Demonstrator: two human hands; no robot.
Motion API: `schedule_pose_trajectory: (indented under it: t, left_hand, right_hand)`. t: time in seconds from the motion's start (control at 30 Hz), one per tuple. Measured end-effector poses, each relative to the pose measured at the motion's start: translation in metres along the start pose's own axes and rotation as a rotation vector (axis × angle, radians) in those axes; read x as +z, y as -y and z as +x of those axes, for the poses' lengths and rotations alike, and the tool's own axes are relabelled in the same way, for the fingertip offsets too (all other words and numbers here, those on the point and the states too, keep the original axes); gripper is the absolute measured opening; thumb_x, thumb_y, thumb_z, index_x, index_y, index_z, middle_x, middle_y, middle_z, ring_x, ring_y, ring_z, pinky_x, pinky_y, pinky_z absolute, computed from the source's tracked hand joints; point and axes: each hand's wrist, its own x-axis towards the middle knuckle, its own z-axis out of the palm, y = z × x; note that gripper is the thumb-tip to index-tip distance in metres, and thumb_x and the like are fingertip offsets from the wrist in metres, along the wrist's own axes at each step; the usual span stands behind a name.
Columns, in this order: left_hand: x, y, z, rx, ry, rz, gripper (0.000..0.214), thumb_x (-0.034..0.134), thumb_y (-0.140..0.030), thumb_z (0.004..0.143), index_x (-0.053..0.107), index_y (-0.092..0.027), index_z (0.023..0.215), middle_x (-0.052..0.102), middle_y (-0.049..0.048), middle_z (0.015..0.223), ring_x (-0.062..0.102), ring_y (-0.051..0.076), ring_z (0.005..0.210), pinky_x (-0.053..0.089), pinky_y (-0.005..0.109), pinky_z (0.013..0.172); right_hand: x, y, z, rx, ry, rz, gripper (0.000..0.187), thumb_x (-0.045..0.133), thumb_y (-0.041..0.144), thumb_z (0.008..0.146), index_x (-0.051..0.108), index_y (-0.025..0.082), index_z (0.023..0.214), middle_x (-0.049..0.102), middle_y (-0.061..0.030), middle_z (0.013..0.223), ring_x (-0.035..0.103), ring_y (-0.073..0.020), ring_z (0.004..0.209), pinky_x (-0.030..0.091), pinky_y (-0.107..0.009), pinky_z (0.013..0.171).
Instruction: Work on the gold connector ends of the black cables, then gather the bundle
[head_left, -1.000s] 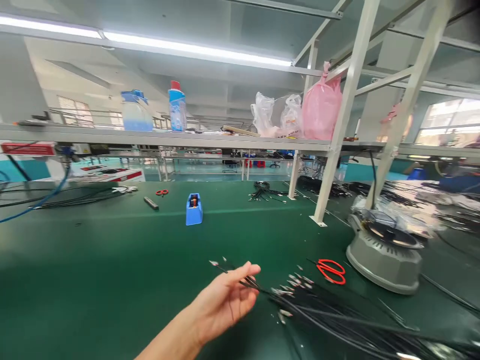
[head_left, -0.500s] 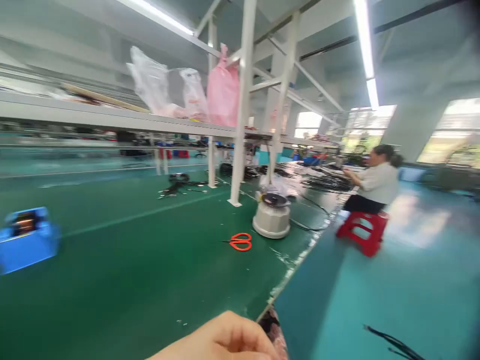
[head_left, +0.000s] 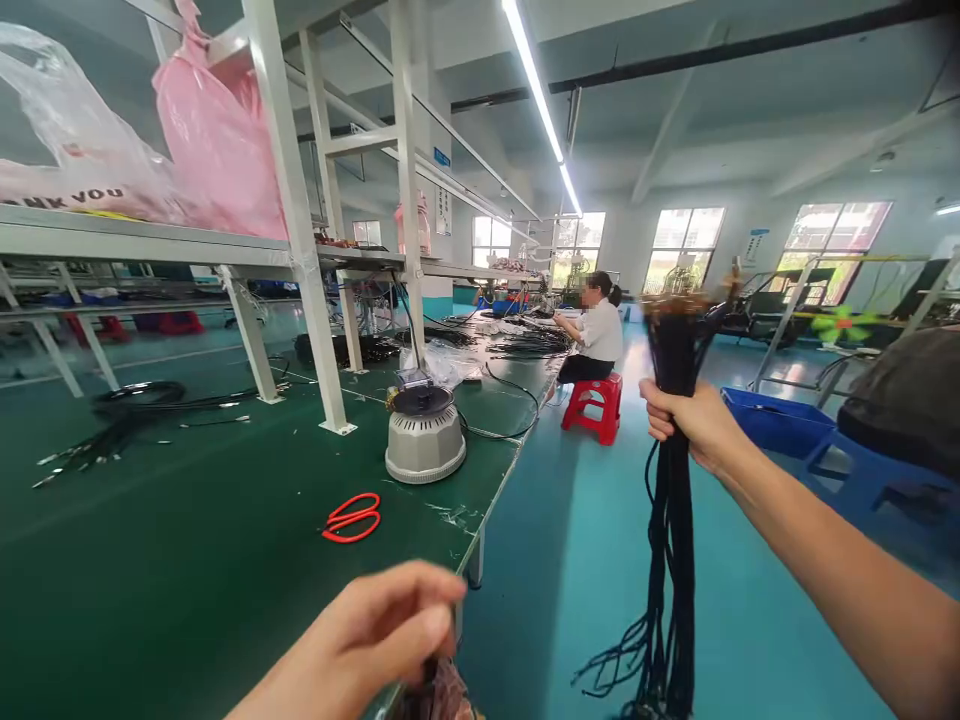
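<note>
Head view: a thick bundle of black cables [head_left: 670, 520] is held up in the air by the right hand [head_left: 686, 420], out past the edge of the green table [head_left: 187, 560] and over the teal floor. The fingers [head_left: 660, 412] of that hand are wrapped tight around the bundle near its top. The long ends hang straight down and spread out loose near the bottom of the picture.

The left hand [head_left: 367, 640] is seen low down, at the near edge of the table. Its fingers are curled and pinched shut on something dark and small, but what it is cannot be told, because most of it is hidden.

The step in hand looks like carrying a gathered bundle. For the next move, a firm grip would be needed so no cable slips out.

On the table, red scissors [head_left: 351, 517] lie near a round grey machine [head_left: 424, 440]. More black cables [head_left: 127, 420] lie further back. Another person [head_left: 598, 335] sits on a red stool [head_left: 594, 405] far off.
</note>
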Motion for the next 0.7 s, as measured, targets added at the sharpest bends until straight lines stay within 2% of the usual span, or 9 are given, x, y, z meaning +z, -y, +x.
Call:
schedule_pose_trajectory:
  t: [0.07,0.17,0.27,0.3,0.37,0.43,0.53,0.63,0.7]
  left_hand:
    - [0.019,-0.028,0.029,0.129,-0.034,0.116,0.047,0.072,-0.05,0.081,0.063,-0.026,0.121,0.066,0.008,0.121,0.057,0.027,0.112,0.044,0.036,0.093]
    - [0.063,-0.053,0.074,0.286,0.069,0.162,0.098,0.09,-0.033,0.061,0.04,-0.026,0.145,0.035,0.0095,0.155,0.038,0.033,0.135,0.037,0.042,0.105]
    - [0.102,-0.057,0.109,0.513,0.074,-0.097,0.068,0.089,-0.013,0.051,0.065,-0.019,0.115,0.069,0.0063,0.111,0.061,0.027,0.103,0.049,0.033,0.086]
    - [0.109,-0.057,0.115,0.503,0.024,-0.141,0.031,0.082,-0.017,0.063,0.068,-0.017,0.091,0.069,0.0018,0.082,0.063,0.02,0.075,0.051,0.029,0.068]
    - [0.111,-0.059,0.12,0.492,-0.081,-0.21,0.013,0.074,-0.022,0.073,0.062,-0.017,0.072,0.052,-0.0055,0.056,0.045,0.009,0.047,0.038,0.021,0.045]
    - [0.102,-0.067,0.116,0.504,-0.172,-0.265,0.016,0.072,-0.024,0.077,0.058,-0.017,0.07,0.042,-0.0087,0.05,0.033,0.006,0.04,0.026,0.018,0.038]
    - [0.08,-0.092,0.099,0.582,-0.255,-0.373,0.017,0.068,-0.021,0.081,0.054,-0.019,0.072,0.033,-0.0111,0.047,0.027,0.005,0.039,0.022,0.018,0.038]
    - [0.062,-0.124,0.082,0.686,-0.267,-0.486,0.025,0.061,-0.014,0.086,0.047,-0.02,0.067,0.022,-0.0119,0.048,0.018,0.006,0.04,0.02,0.017,0.038]
    - [0.052,-0.145,0.072,0.761,-0.222,-0.627,0.031,0.057,-0.013,0.091,0.046,-0.019,0.062,0.018,-0.0113,0.05,0.015,0.005,0.039,0.018,0.018,0.037]
  right_hand:
    - [0.016,0.016,-0.01,0.049,0.058,0.096,0.037,0.071,0.032,0.085,0.046,0.019,0.061,0.033,0.0143,0.044,0.03,-0.0028,0.034,0.03,-0.017,0.034]
    - [0.057,0.047,-0.031,0.044,0.172,0.249,0.038,0.079,0.036,0.077,0.047,0.02,0.063,0.035,0.0127,0.045,0.031,-0.0038,0.038,0.033,-0.018,0.037]
    - [0.094,0.074,-0.044,-0.01,0.198,0.368,0.035,0.081,0.037,0.075,0.05,0.021,0.069,0.036,0.0122,0.047,0.033,-0.0049,0.04,0.035,-0.018,0.04]
    - [0.1,0.079,-0.045,-0.031,0.202,0.399,0.032,0.081,0.038,0.075,0.054,0.021,0.072,0.038,0.0117,0.048,0.036,-0.0054,0.042,0.037,-0.018,0.042]
    - [0.099,0.079,-0.042,-0.104,0.265,0.446,0.03,0.081,0.043,0.074,0.063,0.022,0.085,0.056,0.0061,0.062,0.055,-0.0096,0.059,0.048,-0.02,0.057]
    - [0.087,0.063,-0.041,-0.228,0.374,0.452,0.05,0.08,0.052,0.072,0.064,0.026,0.113,0.067,-0.0019,0.107,0.061,-0.0177,0.106,0.049,-0.028,0.09]
    - [0.074,0.01,-0.059,-0.269,0.447,0.267,0.09,0.076,0.06,0.071,0.033,0.039,0.148,0.041,0.0012,0.152,0.032,-0.0197,0.142,0.023,-0.036,0.117]
    - [0.087,-0.05,-0.103,-0.059,0.742,0.043,0.103,0.09,0.053,0.052,0.046,0.028,0.142,0.053,-0.0056,0.143,0.047,-0.0275,0.131,0.033,-0.039,0.112]
    - [0.101,-0.078,-0.132,0.043,0.811,-0.046,0.068,0.088,0.053,0.057,0.07,0.019,0.113,0.073,-0.006,0.11,0.066,-0.0263,0.101,0.052,-0.035,0.091]
